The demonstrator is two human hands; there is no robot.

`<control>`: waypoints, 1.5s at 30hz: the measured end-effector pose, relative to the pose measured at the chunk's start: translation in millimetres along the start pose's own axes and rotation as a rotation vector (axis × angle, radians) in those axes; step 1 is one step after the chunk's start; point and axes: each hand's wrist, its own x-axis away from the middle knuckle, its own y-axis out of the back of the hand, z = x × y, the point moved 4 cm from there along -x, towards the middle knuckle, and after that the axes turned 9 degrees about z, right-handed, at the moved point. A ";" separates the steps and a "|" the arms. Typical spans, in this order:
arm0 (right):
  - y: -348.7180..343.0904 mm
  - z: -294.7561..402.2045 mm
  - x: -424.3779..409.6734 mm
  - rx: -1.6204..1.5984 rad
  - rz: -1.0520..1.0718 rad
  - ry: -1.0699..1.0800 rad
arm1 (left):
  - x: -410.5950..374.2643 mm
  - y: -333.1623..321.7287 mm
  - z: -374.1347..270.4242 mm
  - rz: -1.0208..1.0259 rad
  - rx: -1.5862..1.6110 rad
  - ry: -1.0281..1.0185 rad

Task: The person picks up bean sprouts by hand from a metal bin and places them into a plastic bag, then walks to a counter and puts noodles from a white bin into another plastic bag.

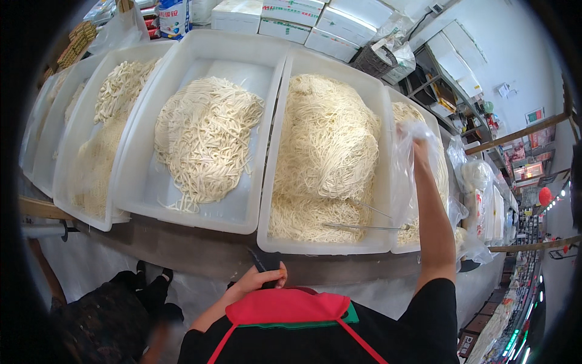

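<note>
My right hand (419,142) is inside or behind a clear plastic bag (402,159), reaching over the noodles in the tub (388,93) at the right; the bag blurs its fingers. Close to my body, my left hand (266,275) is closed around a dark object (267,261), which I cannot identify. In the middle tub (325,248) lies a large heap of thin fresh noodles (336,136). A pair of metal tongs (352,226) rests on them, its ends reaching over the right rim. Wider noodles (209,136) are piled in the tub (182,223) to the left.
More white tubs (82,207) of noodles stand at the left. Foam boxes (291,28) and a wicker basket (373,61) are behind. Wrapped goods (477,182) lie at the right, near wooden bars (523,132). Another person (109,314) is at the lower left.
</note>
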 end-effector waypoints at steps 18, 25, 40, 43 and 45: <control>-139.2 -10.6 76.6 0.624 0.520 0.041 | -10.5 6.7 -15.3 -0.280 0.132 -0.139; -112.0 -28.0 -94.5 0.551 0.196 -0.003 | -21.7 -1.3 -9.4 -0.504 0.109 -0.336; -85.7 -11.6 -27.2 0.151 0.654 -0.086 | -20.6 3.3 25.5 -0.849 0.148 -0.476; -20.5 -84.3 -128.7 0.330 0.245 0.060 | -25.6 -3.1 14.9 -0.867 0.073 -0.465; -3.0 -131.7 -183.5 0.341 0.467 0.051 | -26.4 2.2 11.4 -0.835 0.059 -0.454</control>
